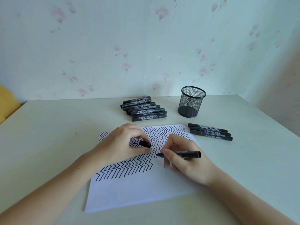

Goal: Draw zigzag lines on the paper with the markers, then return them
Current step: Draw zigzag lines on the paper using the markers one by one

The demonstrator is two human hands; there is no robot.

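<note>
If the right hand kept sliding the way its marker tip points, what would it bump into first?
Probably the cap pinched in the left hand. The right hand points its marker leftward across the paper, and that cap sits nearest along that line, though depth is unclear.

Right hand [183, 157] grips uncapped marker [181, 154], tip on paper [138, 192] by zigzags; left hand [120, 143] pinches cap [145, 143]; marker pile [143, 108], three markers [210, 133], mesh cup [191, 101] on table [48, 127].

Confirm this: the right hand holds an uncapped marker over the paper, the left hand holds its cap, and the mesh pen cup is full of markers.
Not quite. In the head view the mesh pen cup holds no markers. The rest stands: the right hand holds the uncapped marker over the paper, and the left hand holds the cap.
</note>
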